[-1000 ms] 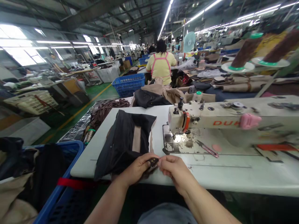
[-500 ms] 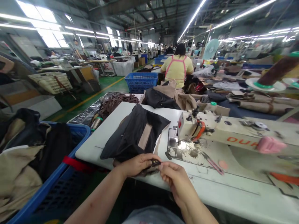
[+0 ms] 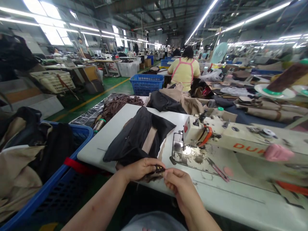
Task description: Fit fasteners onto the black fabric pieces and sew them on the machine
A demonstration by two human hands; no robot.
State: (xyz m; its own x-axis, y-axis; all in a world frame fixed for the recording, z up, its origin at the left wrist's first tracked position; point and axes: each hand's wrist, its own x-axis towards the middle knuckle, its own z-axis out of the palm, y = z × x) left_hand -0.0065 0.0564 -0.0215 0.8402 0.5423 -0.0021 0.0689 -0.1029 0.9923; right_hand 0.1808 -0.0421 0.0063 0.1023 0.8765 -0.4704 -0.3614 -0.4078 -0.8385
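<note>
Orange letters are reading "DU" on the machine [image 3: 223,133], a further letter partly hiding behind a pink block [image 3: 279,152]. Its red badge [image 3: 185,128] is showing nothing legible.

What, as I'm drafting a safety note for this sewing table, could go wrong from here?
The small dark studded piece could slip, since the left hand and right hand seem to hold it only by the fingers.

A careless reach might meet the thread snips, lying loose by the sewing machine.

The red strap at the blue basket's rim could snag a passing sleeve.
</note>
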